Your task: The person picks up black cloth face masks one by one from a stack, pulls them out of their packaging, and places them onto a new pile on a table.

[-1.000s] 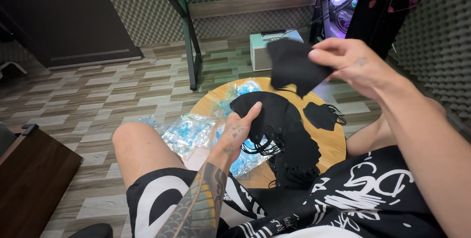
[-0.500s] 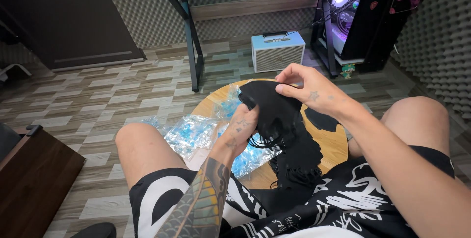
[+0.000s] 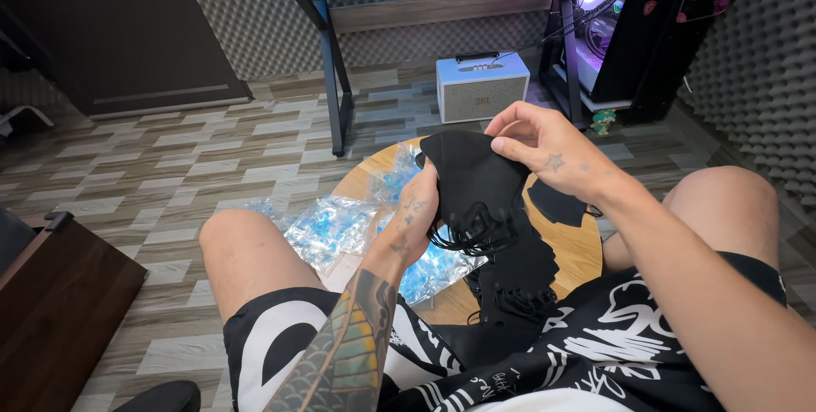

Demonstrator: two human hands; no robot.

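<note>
Hands meet over the lap: left hand [image 3: 414, 225] and right hand [image 3: 544, 153] both pinch the black mask stack [image 3: 476, 191].

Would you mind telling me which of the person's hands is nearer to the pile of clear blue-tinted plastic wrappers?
Left. The left hand grips the stack of black fabric masks right above the pile of clear blue-tinted plastic wrappers; the right hand pinches the stack's top edge, farther away.

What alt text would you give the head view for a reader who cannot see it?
Both hands hold a stack of black face masks over a round wooden table: the left hand grips the stack's left side, the right hand pinches its top edge. Clear blue-tinted plastic wrappers lie beside the person's left knee.
</note>
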